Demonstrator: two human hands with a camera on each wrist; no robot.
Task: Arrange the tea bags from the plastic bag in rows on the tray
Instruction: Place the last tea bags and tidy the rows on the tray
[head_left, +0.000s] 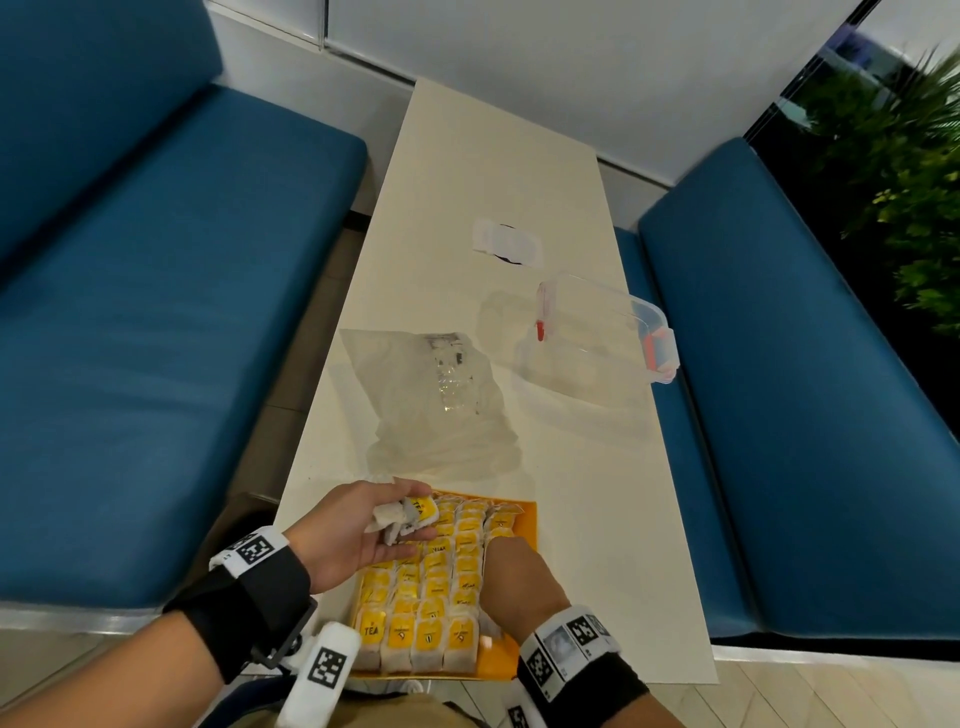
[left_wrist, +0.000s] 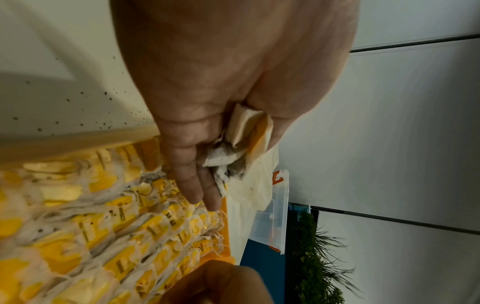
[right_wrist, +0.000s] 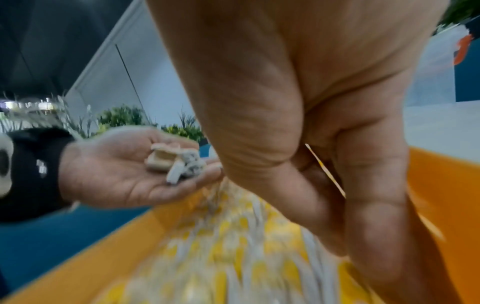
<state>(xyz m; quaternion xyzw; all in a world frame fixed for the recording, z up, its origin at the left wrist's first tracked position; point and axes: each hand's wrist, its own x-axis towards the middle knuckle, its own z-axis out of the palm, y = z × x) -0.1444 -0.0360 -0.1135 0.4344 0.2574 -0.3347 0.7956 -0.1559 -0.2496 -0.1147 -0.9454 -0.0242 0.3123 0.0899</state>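
An orange tray (head_left: 523, 522) sits at the near table edge, filled with rows of yellow-tagged tea bags (head_left: 431, 587). My left hand (head_left: 427, 512) hovers palm up over the tray's far left corner, and its thumb holds a few loose tea bags (head_left: 402, 517) against the fingers; the same bags (left_wrist: 241, 139) show in the left wrist view. My right hand (head_left: 511, 571) is down over the tray's right side, its fingers curled and pinching a thin tea bag (right_wrist: 324, 170) seen edge-on. The clear plastic bag (head_left: 436, 400) lies flat beyond the tray.
A clear lidded box with red latches (head_left: 597, 343) stands at the right of the white table (head_left: 597, 519), and a small white item (head_left: 506, 241) lies farther back. Blue bench seats (head_left: 156, 338) flank the table. A plant (head_left: 904, 171) is at the far right.
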